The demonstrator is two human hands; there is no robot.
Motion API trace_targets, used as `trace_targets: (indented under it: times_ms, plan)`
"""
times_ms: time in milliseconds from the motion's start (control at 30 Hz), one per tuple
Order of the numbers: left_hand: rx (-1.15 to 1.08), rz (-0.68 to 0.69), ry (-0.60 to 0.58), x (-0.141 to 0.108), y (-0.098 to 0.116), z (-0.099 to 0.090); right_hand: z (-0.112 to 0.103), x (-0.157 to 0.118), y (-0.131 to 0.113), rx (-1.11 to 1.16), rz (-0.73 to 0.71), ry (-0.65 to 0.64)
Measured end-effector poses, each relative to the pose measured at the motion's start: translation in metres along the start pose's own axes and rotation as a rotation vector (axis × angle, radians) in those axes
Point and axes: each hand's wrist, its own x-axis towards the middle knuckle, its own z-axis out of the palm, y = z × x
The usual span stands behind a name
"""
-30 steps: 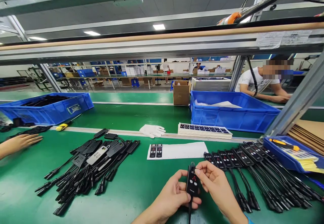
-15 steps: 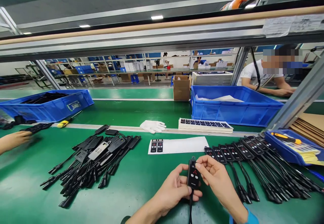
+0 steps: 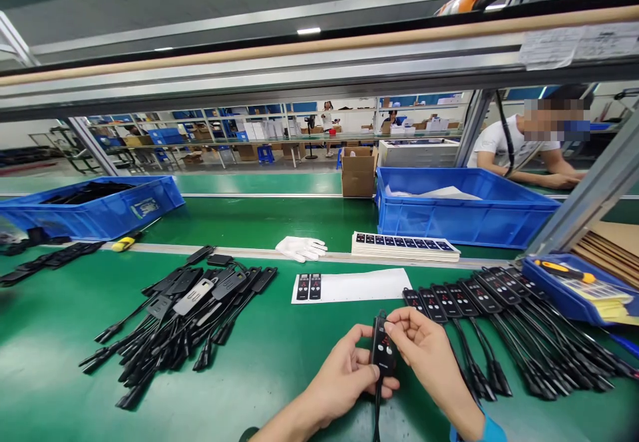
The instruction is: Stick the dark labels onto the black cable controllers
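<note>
My left hand (image 3: 344,369) is closed around a small black controller (image 3: 383,352) with cables hanging from its lower end. The controller's face carries a label with red marks and two white button shapes. My right hand (image 3: 422,345) pinches at the upper right of that face, thumb and fingertips on the label. Just beyond my hands lies a white label sheet (image 3: 364,287) with two black labels at its left end. To the right, a row of labelled black controllers (image 3: 464,301) rests with cables trailing toward me. At left is a pile of controllers (image 3: 190,312), faces without labels.
A stack of label sheets (image 3: 405,250) and a white glove (image 3: 301,249) lie along the metal strip. Blue bins stand at left (image 3: 154,204) and right (image 3: 464,219). A blue tray (image 3: 579,295) holds an orange-handled tool (image 3: 564,271). A co-worker (image 3: 499,149) sits beyond the frame.
Another person's hand at the far left has gone from the black parts there and out of view. My hands stay nearly still, with the controller turned slightly.
</note>
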Motion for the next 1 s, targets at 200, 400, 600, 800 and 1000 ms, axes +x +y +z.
trace_targets:
  times_ms: [200, 400, 600, 800, 1000]
  plan:
    - [0.012, 0.002, 0.005, 0.001, 0.002, 0.000, 0.001, 0.001, 0.003, -0.016, 0.001, 0.016]
    - [0.007, 0.009, -0.012, 0.002, 0.002, 0.001, -0.001, 0.003, 0.003, -0.070, -0.028, 0.052]
    - [-0.048, 0.025, -0.015, 0.002, 0.003, -0.002, -0.004, 0.007, 0.008, -0.208, -0.060, 0.050]
    - [-0.148, 0.037, 0.023, 0.004, 0.011, -0.007, 0.011, -0.006, 0.019, -0.158, -0.022, -0.192]
    - [-0.110, 0.044, 0.069, 0.006, 0.010, -0.007, 0.012, -0.009, 0.016, -0.096, -0.010, -0.282]
